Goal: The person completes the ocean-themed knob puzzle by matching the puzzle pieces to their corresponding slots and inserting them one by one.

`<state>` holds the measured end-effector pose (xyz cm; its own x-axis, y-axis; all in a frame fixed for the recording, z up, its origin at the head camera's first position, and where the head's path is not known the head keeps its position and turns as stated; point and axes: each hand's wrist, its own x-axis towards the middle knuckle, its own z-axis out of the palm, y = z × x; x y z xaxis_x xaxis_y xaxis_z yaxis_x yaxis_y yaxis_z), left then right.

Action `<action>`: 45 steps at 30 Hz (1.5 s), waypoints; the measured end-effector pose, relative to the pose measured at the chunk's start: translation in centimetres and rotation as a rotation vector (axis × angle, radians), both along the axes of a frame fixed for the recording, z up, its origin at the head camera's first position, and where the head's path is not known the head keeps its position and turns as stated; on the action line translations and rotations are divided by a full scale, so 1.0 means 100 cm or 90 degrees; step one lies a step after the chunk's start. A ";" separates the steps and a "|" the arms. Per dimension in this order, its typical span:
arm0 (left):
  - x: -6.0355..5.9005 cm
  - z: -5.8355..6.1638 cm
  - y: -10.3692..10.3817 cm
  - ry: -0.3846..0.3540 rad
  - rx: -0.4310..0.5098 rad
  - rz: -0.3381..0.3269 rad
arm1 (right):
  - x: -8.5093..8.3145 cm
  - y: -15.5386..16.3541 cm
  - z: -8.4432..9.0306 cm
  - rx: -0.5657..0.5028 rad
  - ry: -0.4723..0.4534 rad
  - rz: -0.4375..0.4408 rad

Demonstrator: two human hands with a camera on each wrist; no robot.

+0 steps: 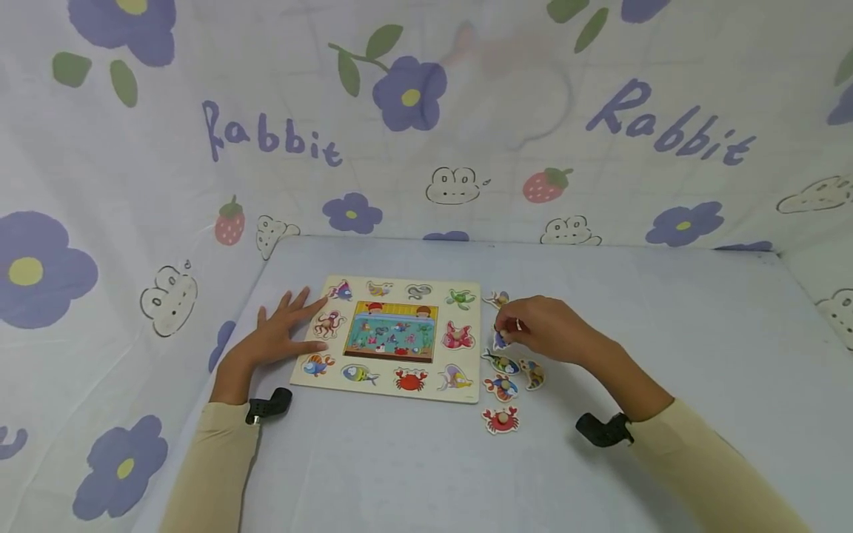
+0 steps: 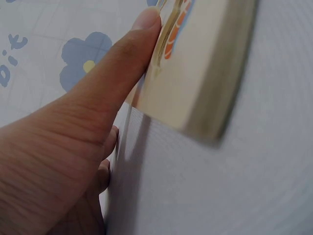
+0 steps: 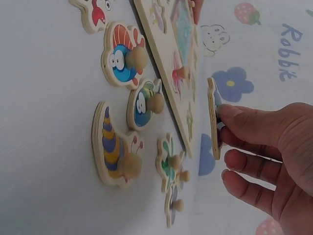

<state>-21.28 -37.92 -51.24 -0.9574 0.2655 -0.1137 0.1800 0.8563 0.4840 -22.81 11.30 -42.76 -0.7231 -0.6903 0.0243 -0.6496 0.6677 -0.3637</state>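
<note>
The wooden puzzle board (image 1: 386, 292), printed with sea animals round an aquarium picture, lies on the table. My left hand (image 1: 276, 337) rests at its left edge with fingers spread; in the left wrist view the thumb (image 2: 117, 63) touches the board's edge. Beside the right edge, my right hand (image 1: 549, 329) pinches a small wooden puzzle piece (image 3: 213, 120), which shows blue-purple in the head view. The right wrist view has it edge-on, lifted off the table, its face mostly hidden. A pink starfish piece (image 3: 177, 73) with a knob sits on the board.
Right of the board lie several knobbed pieces: a red crab (image 1: 501, 420), a striped hermit crab (image 1: 500, 388), a green-blue fish (image 1: 501, 362) and a striped snail (image 1: 532, 374). A green piece (image 3: 167, 164) lies farther back. A patterned curtain (image 1: 506, 148) hangs behind the table.
</note>
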 end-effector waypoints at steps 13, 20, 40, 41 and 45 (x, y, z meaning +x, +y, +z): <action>0.000 -0.001 -0.002 -0.013 -0.002 0.008 | -0.016 -0.034 -0.007 -0.009 -0.048 0.032; 0.000 0.000 -0.003 -0.013 0.002 0.010 | -0.023 -0.052 -0.011 0.002 -0.050 0.045; 0.000 0.001 -0.002 -0.004 -0.001 0.009 | -0.041 -0.100 0.003 0.030 -0.063 0.085; 0.000 0.001 -0.002 -0.003 0.000 0.009 | -0.042 -0.101 0.002 0.031 -0.062 0.088; -0.001 0.001 -0.002 -0.005 0.004 0.007 | -0.045 -0.108 0.001 0.026 -0.078 0.091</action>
<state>-21.34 -38.16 -51.18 -0.9592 0.2564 -0.1189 0.1677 0.8548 0.4911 -27.32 0.47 -42.63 -0.6137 -0.7846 -0.0883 -0.6914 0.5881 -0.4197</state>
